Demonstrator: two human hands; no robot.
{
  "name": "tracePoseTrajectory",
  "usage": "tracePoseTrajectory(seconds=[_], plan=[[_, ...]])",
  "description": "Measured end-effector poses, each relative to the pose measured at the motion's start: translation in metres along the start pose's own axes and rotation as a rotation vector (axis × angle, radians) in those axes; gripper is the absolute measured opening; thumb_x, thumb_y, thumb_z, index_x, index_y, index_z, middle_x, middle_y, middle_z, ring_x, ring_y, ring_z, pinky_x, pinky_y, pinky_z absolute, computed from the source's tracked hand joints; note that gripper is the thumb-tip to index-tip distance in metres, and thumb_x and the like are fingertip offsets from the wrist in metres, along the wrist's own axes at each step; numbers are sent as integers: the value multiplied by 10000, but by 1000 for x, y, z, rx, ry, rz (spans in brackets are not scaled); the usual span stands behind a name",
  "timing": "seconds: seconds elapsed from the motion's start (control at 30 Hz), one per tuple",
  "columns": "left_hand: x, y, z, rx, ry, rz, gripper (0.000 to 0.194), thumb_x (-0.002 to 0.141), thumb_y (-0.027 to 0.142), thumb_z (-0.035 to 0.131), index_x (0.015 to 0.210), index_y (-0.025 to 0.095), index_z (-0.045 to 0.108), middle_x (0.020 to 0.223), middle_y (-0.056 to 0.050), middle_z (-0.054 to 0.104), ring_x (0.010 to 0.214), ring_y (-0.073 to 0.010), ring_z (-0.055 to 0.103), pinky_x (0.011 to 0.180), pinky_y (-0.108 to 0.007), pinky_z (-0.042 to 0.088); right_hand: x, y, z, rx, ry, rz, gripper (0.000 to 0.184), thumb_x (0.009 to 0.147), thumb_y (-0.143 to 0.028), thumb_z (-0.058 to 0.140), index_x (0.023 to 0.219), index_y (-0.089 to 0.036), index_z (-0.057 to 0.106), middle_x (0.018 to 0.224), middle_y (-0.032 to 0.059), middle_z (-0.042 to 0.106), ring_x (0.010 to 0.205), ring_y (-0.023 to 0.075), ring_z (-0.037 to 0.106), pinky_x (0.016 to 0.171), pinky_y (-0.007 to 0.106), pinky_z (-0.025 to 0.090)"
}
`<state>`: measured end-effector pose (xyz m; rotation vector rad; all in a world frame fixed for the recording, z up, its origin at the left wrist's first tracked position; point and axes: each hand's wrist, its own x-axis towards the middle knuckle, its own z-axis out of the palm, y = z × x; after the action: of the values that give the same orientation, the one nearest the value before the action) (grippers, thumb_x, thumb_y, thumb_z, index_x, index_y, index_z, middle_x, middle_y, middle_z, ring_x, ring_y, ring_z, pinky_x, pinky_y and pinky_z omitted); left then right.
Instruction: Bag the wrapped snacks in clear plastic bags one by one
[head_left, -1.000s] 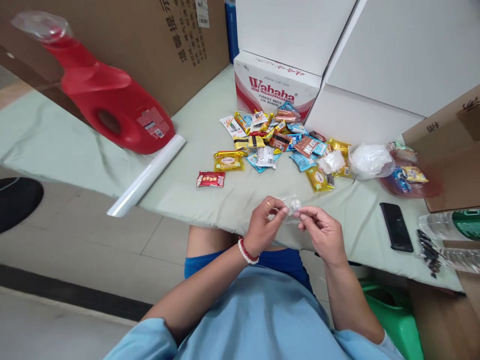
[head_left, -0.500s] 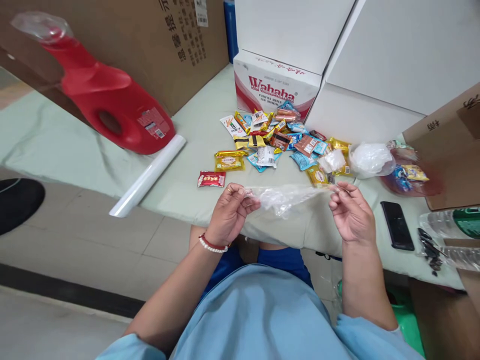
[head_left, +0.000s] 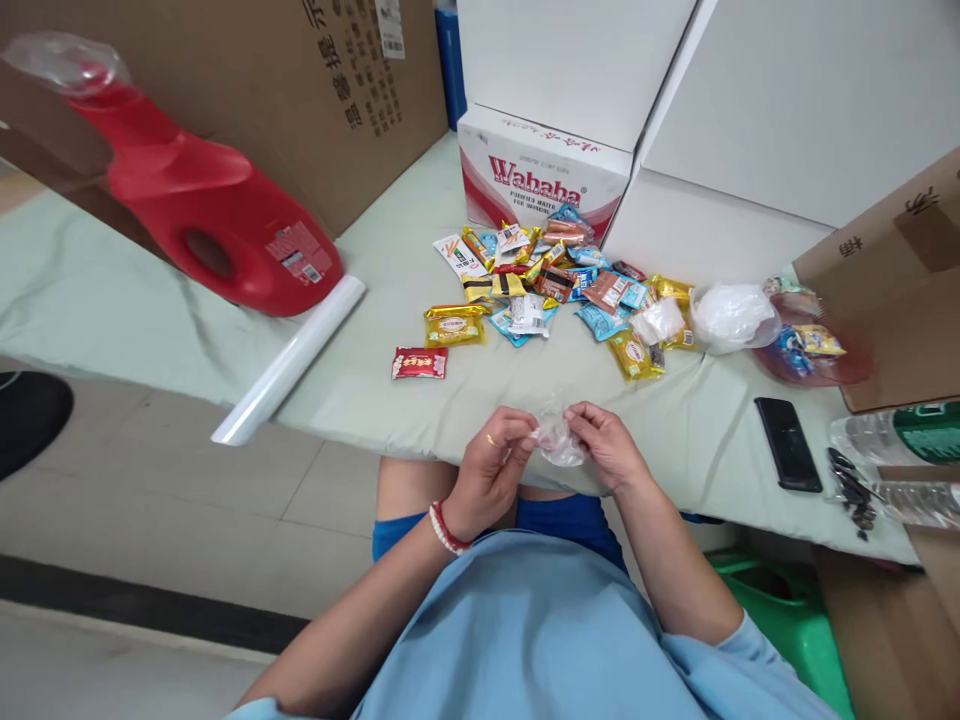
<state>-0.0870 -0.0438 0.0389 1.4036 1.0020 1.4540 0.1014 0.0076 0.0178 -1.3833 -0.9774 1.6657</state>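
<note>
Between my two hands is a clear, crumpled elastic plastic cover, held over the table's front edge. My left hand, with a ring and a red and white bracelet at the wrist, pinches its left side. The fingers of my right hand are closed on its right side. Beyond them lies a pile of small wrapped snacks, with a red packet and a yellow packet at its left. A bowl of white crumpled plastic stands right of the pile.
A red jug and a white roll are at the left. The Wahaba carton stands behind the snacks. At right are a red bowl, a phone and plastic bottles. A green stool is below the table.
My hands have come together and lower, nearer my body. The plastic cover, stretched wide between them before, is now bunched up and slack. The view has shifted slightly.
</note>
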Motion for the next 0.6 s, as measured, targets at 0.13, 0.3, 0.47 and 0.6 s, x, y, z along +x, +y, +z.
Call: tracePoseTrajectory(seconds=[0.13, 0.3, 0.47, 0.6], plan=[[8, 1, -16, -299, 309, -207, 251, 933, 470, 688, 967, 252, 567, 896, 15, 639, 757, -121, 651, 769, -298, 568, 2, -1, -5, 58, 133, -137, 448, 654, -592, 864, 776, -209, 665, 666, -30, 560, 576, 98, 437, 506, 216, 362], [26, -9, -52, -463, 509, -353, 434, 766, 472, 842, 901, 257, 490, 869, 72, 635, 714, -83, 638, 748, -254, 567, -7, -2, -18, 167, 217, -220, 386, 671, -531, 868, 811, -235, 665, 744, -19, 583, 618, 111, 460, 547, 235, 409], [22, -30, -66, -420, 591, -599, 519, 734, 545, 844, 892, 231, 462, 804, 70, 628, 674, -85, 662, 692, -238, 563, -12, 8, -27, 160, 237, -260, 333, 705, -496, 869, 804, -230, 695, 770, -17, 598, 677, 115, 498, 588, 232, 434], [2, -26, -43, -415, 449, -868, 612, 759, 743, 722, 942, 198, 512, 846, -20, 693, 662, -133, 690, 588, -245, 557, -14, 17, -26, 83, 259, -282, 334, 722, -505, 859, 831, -221, 721, 799, -2, 640, 702, 127, 517, 611, 242, 448]])
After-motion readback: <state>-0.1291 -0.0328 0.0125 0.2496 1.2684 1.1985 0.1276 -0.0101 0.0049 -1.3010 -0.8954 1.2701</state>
